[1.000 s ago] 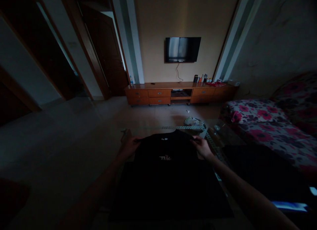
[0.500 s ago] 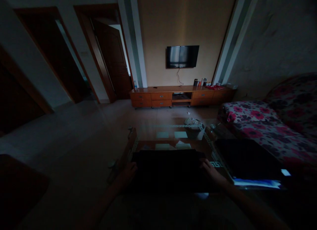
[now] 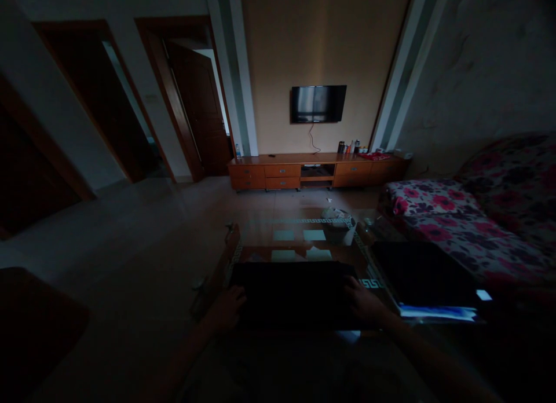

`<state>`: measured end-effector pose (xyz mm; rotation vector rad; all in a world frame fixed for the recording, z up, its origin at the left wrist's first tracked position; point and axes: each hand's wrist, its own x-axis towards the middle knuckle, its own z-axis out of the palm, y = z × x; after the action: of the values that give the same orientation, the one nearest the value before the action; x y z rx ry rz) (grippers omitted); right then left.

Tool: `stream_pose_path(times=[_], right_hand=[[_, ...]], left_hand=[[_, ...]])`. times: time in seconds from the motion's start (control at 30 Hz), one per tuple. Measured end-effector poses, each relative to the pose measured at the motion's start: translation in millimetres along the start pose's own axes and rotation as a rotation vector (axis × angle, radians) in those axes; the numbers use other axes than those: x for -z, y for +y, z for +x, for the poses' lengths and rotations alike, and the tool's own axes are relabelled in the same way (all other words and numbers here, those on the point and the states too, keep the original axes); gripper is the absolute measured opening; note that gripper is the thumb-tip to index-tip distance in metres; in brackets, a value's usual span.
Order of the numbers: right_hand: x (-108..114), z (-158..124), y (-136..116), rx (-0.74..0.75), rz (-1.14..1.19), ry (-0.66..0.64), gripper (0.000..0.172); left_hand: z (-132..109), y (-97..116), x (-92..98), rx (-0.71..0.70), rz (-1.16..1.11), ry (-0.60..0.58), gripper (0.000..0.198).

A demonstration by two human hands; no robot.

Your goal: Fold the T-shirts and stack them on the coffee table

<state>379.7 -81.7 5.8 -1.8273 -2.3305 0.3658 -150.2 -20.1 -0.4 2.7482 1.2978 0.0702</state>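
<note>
Light poor. A black cloth (image 3: 295, 301), roughly rectangular in outline, lies over the glass desk (image 3: 256, 236); its folds are lost in shadow. Left hand (image 3: 230, 306) touches the cloth's left end, right hand (image 3: 361, 299) its right end, fingers bent; from where I stand, I cannot tell whether either hand grips. To the right of the cloth: a dark pile (image 3: 428, 273) with a bluish-white near edge, then a flowered sofa (image 3: 434, 197). Well beyond the cloth: a wooden cabinet (image 3: 247, 176).
</note>
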Motion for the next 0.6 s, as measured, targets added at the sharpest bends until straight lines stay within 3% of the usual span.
stream_pose_path(times=[0.13, 0.23, 0.3, 0.4, 0.5, 0.6], right_hand=[[2, 23, -31, -0.076, -0.101, 0.125, 0.039], [-9, 44, -56, -0.042, -0.094, 0.157, 0.048], [-23, 51, -64, -0.055, -0.100, 0.133, 0.060], [-44, 51, -59, -0.104, -0.103, 0.059, 0.087], [-55, 47, -49, -0.111, -0.102, 0.023, 0.096], [-52, 52, -48, -0.121, -0.104, -0.024, 0.101]], left_hand=[[35, 21, 14.2, 0.039, -0.027, 0.110, 0.045], [65, 37, 9.8, 0.070, -0.042, 0.190, 0.048], [77, 43, 0.6, 0.100, -0.033, 0.170, 0.060], [78, 40, -16.1, 0.175, -0.021, 0.098, 0.094], [73, 34, -25.9, 0.202, -0.022, 0.044, 0.106], [75, 35, -23.8, 0.217, -0.010, 0.011, 0.114]])
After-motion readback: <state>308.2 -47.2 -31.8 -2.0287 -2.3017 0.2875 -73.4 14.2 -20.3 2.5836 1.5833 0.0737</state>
